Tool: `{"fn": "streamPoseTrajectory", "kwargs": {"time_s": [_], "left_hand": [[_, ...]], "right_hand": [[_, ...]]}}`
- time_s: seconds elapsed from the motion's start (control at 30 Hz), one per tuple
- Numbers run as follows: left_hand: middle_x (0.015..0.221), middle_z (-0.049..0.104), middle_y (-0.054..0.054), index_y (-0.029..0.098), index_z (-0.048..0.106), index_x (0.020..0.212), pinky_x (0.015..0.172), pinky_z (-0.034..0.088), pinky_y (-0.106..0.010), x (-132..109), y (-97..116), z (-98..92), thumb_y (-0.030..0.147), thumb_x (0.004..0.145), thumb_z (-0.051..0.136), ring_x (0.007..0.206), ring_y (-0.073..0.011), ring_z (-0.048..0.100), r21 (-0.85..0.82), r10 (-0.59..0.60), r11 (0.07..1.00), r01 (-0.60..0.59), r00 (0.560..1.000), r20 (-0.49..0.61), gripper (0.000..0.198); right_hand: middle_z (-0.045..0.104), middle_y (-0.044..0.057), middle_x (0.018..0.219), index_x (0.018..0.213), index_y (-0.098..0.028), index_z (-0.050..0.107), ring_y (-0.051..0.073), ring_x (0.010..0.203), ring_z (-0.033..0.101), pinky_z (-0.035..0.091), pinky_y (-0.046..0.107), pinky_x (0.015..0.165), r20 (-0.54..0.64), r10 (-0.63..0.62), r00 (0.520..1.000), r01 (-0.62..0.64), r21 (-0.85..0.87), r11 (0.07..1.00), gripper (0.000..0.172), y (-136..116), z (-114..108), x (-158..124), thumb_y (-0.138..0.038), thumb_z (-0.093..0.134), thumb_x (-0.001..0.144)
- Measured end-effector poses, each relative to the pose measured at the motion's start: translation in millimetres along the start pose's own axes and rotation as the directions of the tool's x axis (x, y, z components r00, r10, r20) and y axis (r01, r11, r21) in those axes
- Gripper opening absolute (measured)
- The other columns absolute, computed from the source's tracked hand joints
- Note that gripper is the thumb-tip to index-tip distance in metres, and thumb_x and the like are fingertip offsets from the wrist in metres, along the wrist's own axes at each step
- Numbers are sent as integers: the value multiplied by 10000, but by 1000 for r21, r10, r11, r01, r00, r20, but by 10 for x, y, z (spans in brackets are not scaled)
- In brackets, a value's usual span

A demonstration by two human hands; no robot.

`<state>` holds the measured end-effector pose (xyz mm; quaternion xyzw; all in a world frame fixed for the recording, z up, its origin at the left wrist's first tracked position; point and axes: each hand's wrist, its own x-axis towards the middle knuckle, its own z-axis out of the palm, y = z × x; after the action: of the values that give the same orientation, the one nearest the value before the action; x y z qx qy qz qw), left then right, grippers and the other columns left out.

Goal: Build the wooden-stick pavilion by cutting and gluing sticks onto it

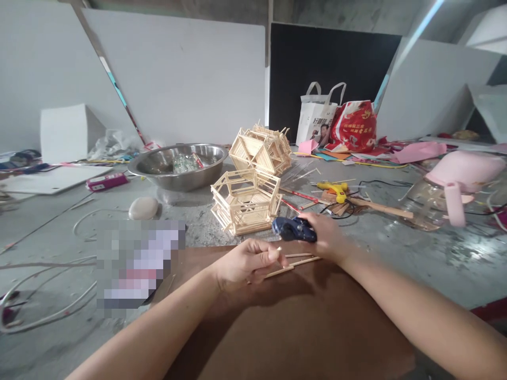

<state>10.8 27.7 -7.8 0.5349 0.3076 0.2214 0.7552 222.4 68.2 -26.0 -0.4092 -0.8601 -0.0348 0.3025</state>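
Observation:
My left hand point(253, 264) is closed in a pinch on a thin wooden stick point(279, 249), whose end shows above the fingertips. My right hand point(322, 235) is wrapped round a dark blue hand tool point(293, 230), just to the right of the left hand. Under and between the hands, a few thin sticks point(303, 262) lie on a brown board point(309, 322). An open lattice of sticks point(247, 203) stands just beyond the board, and a fuller stick structure point(261, 150) sits behind it.
A steel basin point(182, 182), a white rounded object point(143, 208) and a blurred-out flat object point(138, 266) are at the left. A yellow glue gun point(336, 191), a wooden spatula point(384, 208) and a pink-lidded jug point(431, 203) lie at the right. Bags point(354, 126) stand behind.

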Motion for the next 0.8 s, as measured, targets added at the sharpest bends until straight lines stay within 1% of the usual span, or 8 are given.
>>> {"fn": "streamPoseTrajectory", "kwargs": {"time_s": [0.1, 0.2, 0.27, 0.37, 0.43, 0.5, 0.63, 0.8], "left_hand": [[423, 293, 79, 122, 561, 804, 362, 155, -179, -14, 28, -46, 396, 750, 493, 362, -27, 223, 56, 1, 998, 5, 995, -103, 287], [487, 364, 60, 136, 545, 838, 379, 178, -175, -16, 41, -54, 351, 759, 483, 395, -30, 273, 155, 36, 988, -7, 982, -183, 238], [508, 393, 54, 141, 550, 869, 385, 210, -177, -21, 52, -52, 340, 755, 478, 399, -35, 302, 266, 48, 964, 11, 975, -215, 240], [522, 445, 38, 148, 572, 861, 390, 253, -189, -35, 64, -45, 378, 750, 463, 401, -53, 353, 473, 63, 879, 63, 968, -245, 279], [535, 487, 21, 152, 592, 820, 409, 277, -195, -37, 60, -37, 404, 761, 430, 425, -67, 391, 603, 97, 794, 78, 963, -252, 305], [554, 523, 9, 159, 602, 802, 443, 302, -198, -29, 44, -29, 405, 773, 404, 464, -81, 425, 704, 146, 706, 78, 957, -252, 317], [605, 570, -1, 165, 584, 801, 497, 333, -203, -11, -1, -9, 380, 780, 395, 542, -102, 474, 818, 238, 569, 81, 937, -257, 287], [603, 571, 15, 167, 546, 775, 484, 331, -192, -31, 5, 39, 355, 762, 421, 526, -88, 464, 837, 303, 535, 117, 898, -319, 226]], "right_hand": [[612, 90, 877, 991, -149, 492, 231, 777, 561, 405, 320, 690, 26, 22, 999, -20, -57, 998, 405, 101, -22, 62, -355, 525, 643], [597, 90, 931, 1007, -158, 495, 233, 850, 543, 399, 317, 739, 115, -75, 991, 82, -64, 995, 440, 161, -50, 94, -396, 550, 641], [580, 107, 986, 1036, -147, 491, 240, 904, 526, 391, 326, 778, 138, -108, 985, 121, -87, 989, 485, 188, -48, 91, -466, 521, 671], [575, 126, 1013, 1083, -143, 486, 265, 907, 530, 406, 358, 768, 173, -20, 985, 53, -190, 980, 597, 229, -6, 70, -576, 468, 673], [575, 132, 1023, 1120, -145, 472, 276, 904, 536, 416, 371, 754, 206, 47, 977, 6, -248, 969, 644, 258, 27, 60, -602, 454, 666], [570, 133, 1042, 1158, -147, 450, 277, 914, 537, 419, 370, 759, 234, 77, 969, -11, -272, 962, 670, 282, 47, 56, -605, 448, 669], [532, 143, 1111, 1187, -134, 433, 285, 982, 503, 397, 376, 816, 254, 66, 965, 0, -252, 968, 729, 306, 52, 57, -626, 453, 649], [502, 133, 1159, 1192, -144, 442, 279, 1045, 458, 359, 389, 877, 292, -25, 956, 75, -163, 984, 744, 334, 53, 42, -640, 453, 638]]}}
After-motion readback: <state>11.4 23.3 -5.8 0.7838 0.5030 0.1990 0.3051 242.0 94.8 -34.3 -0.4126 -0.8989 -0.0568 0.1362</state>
